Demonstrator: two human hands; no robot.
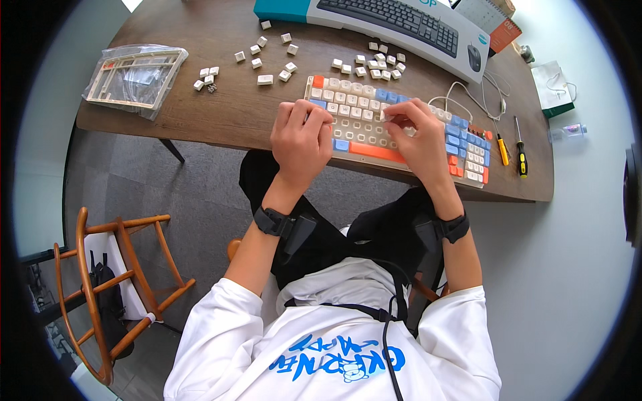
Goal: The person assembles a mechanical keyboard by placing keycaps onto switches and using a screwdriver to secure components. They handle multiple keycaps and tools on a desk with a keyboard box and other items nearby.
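Note:
A mechanical keyboard [378,151] with white, blue and orange keycaps lies along the table's near edge. Its middle rows show bare switches without caps. My left hand [301,138] is closed over the keyboard's left end, fingers curled; whatever it may hold is hidden. Thumb and fingertips of my right hand [420,137] pinch a white keycap [384,115] at the bare rows' upper edge, right of the filled white caps. Loose white keycaps [380,65] lie in a group just beyond the keyboard, with more keycaps [265,79] scattered to the left.
A bagged cream keyboard frame [137,79] rests at the table's left. At the back stands a keyboard-and-mouse box [408,30]. Two screwdrivers, one orange [502,150] and one black-yellow [521,157], lie right of the keyboard near a white cable [461,93]. A wooden chair [120,287] stands lower left.

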